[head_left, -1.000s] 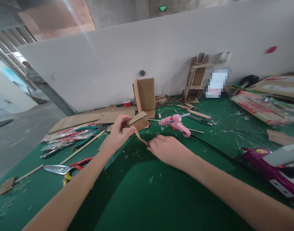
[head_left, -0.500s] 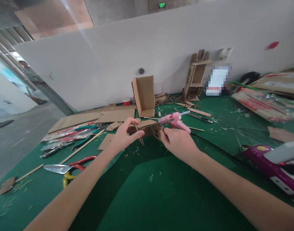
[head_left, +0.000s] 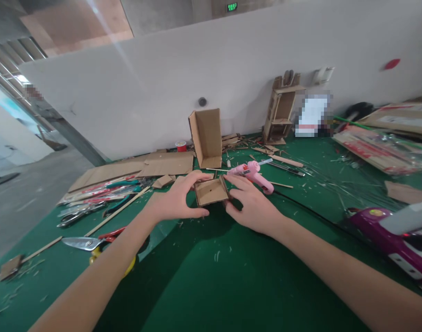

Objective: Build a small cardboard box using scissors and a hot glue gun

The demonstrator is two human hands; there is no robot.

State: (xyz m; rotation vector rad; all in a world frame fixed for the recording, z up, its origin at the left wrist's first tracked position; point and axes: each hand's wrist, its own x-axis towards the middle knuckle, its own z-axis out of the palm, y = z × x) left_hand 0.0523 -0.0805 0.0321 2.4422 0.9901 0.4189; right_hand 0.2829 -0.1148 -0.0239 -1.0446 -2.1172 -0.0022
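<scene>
Apparently steadying a small cardboard box (head_left: 211, 192) straight ahead at twelve o'clock, cupping its left end in left hand (head_left: 174, 198) with widely curved fingers, and bracing its right wall with right hand (head_left: 254, 205) in a narrower grip. Probably calling for light, even pressure. Looking shallow and brown, showing a dark spot inside, sitting near a pink glue gun (head_left: 255, 176) at one o'clock.

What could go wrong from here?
The small cardboard box, held between the left hand and right hand, might bend if squeezed. The right hand, close to the pink glue gun, could knock it; whether it is hot cannot be told. The left forearm, over the shears, might catch their handles.
</scene>
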